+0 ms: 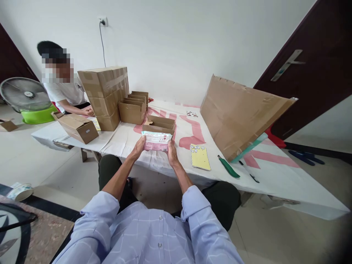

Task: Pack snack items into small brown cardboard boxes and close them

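Observation:
Between my two hands is a flat pink and white plastic packet (pixel 156 141) with printed text and a barcode, held level over the table's near edge. My left hand (pixel 139 147) grips its left end, and my right hand (pixel 172 152) its right end. Just behind the packet stands an open cardboard box (pixel 159 123), its inside mostly hidden from here. To the right of my right hand lies a yellow card (pixel 200 157) with a pattern along its top. Further right are a green-handled cutter (pixel 228 167) and a thin black pen-like item (pixel 249 172).
Stacked taped cartons (pixel 106 95) and several open boxes (pixel 133 109) stand left of centre. A carton (pixel 79 126) lies at the table's left, near a seated person (pixel 63 88). A large cardboard sheet (pixel 242 113) leans at right. A fan (pixel 27 94) stands far left.

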A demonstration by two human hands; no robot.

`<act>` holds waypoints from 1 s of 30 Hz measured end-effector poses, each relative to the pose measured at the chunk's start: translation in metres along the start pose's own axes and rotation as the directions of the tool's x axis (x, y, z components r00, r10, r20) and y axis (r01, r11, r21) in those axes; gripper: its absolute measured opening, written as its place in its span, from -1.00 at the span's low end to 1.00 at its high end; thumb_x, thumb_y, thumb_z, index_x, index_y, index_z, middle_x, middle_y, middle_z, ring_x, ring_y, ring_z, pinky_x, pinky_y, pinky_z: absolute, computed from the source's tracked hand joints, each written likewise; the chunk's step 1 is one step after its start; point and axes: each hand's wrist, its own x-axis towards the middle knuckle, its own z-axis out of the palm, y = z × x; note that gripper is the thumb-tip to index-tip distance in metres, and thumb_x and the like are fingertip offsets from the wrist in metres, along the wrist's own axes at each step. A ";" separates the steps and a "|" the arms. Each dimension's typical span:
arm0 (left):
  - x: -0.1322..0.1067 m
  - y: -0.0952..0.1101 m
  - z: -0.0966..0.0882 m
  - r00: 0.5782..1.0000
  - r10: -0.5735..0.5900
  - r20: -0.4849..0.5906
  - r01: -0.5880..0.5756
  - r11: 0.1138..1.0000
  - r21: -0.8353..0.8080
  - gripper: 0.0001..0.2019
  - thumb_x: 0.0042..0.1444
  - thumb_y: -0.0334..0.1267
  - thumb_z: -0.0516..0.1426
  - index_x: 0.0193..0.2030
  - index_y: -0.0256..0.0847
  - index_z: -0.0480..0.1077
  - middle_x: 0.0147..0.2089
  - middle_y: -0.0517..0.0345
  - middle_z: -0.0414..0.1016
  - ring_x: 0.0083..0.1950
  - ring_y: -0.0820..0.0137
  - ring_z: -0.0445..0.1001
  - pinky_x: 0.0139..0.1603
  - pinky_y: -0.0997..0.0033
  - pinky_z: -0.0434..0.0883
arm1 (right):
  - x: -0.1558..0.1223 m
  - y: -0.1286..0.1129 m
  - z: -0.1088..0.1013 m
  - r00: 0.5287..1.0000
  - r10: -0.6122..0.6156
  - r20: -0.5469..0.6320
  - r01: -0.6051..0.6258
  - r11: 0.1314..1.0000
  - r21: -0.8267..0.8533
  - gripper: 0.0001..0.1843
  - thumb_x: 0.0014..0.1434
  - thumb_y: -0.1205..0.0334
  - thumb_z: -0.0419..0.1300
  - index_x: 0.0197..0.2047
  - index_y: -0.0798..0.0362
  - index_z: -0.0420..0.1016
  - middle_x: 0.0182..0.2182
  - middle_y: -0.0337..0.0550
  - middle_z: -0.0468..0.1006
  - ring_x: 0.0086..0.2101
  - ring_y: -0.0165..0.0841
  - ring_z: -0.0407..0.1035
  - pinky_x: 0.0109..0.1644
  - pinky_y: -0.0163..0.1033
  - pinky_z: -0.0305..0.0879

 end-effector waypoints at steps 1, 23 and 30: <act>0.000 -0.010 -0.002 1.000 -0.029 -0.004 0.029 0.999 -0.015 -0.07 0.31 0.54 0.08 0.41 -0.29 0.47 0.19 -0.20 0.71 0.11 0.08 0.69 -0.11 0.30 0.61 | -0.002 0.009 0.002 0.999 0.024 -0.027 -0.023 0.999 0.031 0.01 0.37 -0.63 -0.07 0.50 -0.03 0.39 0.26 0.03 0.66 0.35 -0.05 0.44 0.32 0.12 0.52; 0.016 -0.050 -0.001 0.967 -0.237 -0.091 0.222 0.963 -0.152 -0.27 0.50 0.32 0.00 0.31 -0.34 0.57 0.05 -0.18 0.78 0.10 0.05 0.75 -0.08 0.25 0.69 | 0.006 0.059 0.006 0.976 0.100 -0.193 -0.057 0.974 0.218 0.05 0.20 -0.74 0.02 0.16 0.05 0.67 0.15 0.06 0.73 0.35 -0.01 0.47 0.50 0.13 0.37; 0.041 0.002 0.002 0.992 -0.098 -0.073 0.083 0.979 -0.187 -0.27 0.46 0.35 0.08 0.31 -0.31 0.57 0.10 -0.17 0.77 0.26 -0.04 0.69 0.15 0.11 0.68 | 0.029 0.014 -0.006 0.981 -0.069 -0.183 0.105 0.975 0.198 0.06 0.28 -0.73 -0.02 0.24 0.05 0.65 0.23 0.03 0.69 0.38 0.00 0.43 0.58 0.17 0.26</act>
